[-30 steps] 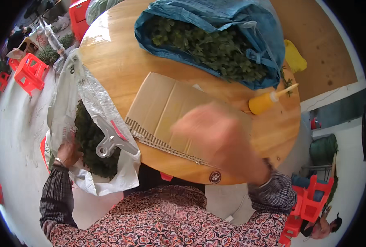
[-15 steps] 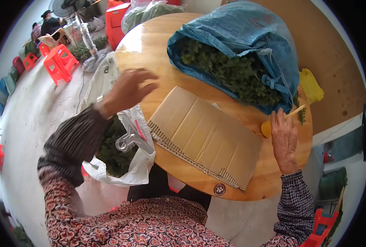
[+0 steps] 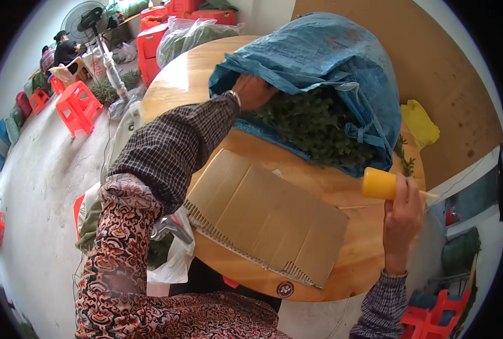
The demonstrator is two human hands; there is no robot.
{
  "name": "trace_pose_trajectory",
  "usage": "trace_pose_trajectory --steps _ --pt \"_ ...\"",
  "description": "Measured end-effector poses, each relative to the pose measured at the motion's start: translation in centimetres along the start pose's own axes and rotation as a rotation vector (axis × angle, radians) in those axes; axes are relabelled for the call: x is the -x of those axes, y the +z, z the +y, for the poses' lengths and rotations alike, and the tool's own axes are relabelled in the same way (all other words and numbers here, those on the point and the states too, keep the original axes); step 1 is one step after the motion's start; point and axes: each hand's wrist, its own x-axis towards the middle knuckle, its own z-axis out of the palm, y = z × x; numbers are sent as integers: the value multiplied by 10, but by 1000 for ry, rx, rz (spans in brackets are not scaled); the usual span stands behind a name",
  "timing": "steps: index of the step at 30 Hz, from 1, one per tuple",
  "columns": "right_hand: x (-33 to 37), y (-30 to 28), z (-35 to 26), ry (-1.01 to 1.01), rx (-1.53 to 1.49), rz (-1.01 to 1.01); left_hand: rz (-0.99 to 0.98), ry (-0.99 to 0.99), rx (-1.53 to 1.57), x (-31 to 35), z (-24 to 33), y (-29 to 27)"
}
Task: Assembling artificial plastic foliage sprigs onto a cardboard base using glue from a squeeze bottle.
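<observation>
My left hand reaches into the mouth of a big blue woven bag at the far side of the round table. Its fingers are hidden by the bag's edge and the green leafy sprigs inside. On the right, my right hand is closed on a yellow squeeze bottle, gripped near its thin pale nozzle and held on its side above the table. Between my arms lies a flat cardboard sheet with a row of notches along its near edge.
The round wooden table carries the bag and cardboard. A thin stick lies beside the cardboard. At left, a white sack hangs by the table edge. Red stools, a standing fan and a seated person are farther off.
My left hand has gone from above the table's left side up into the blue bag's mouth. My right hand has lifted and turned the yellow bottle. The whole view has shifted slightly.
</observation>
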Motion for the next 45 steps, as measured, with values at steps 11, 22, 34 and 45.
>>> trace_pose_trajectory --steps 11,22,34,45 --pt "36 27 -42 583 -821 60 -317 67 80 -29 -55 38" --pt "49 32 -41 524 -837 174 -473 292 -703 18 28 26" --pt "56 -2 -57 601 -893 408 -226 280 -64 111 143 -116" --pt "-6 -169 -142 571 -1228 518 273 29 191 211 68 -300"
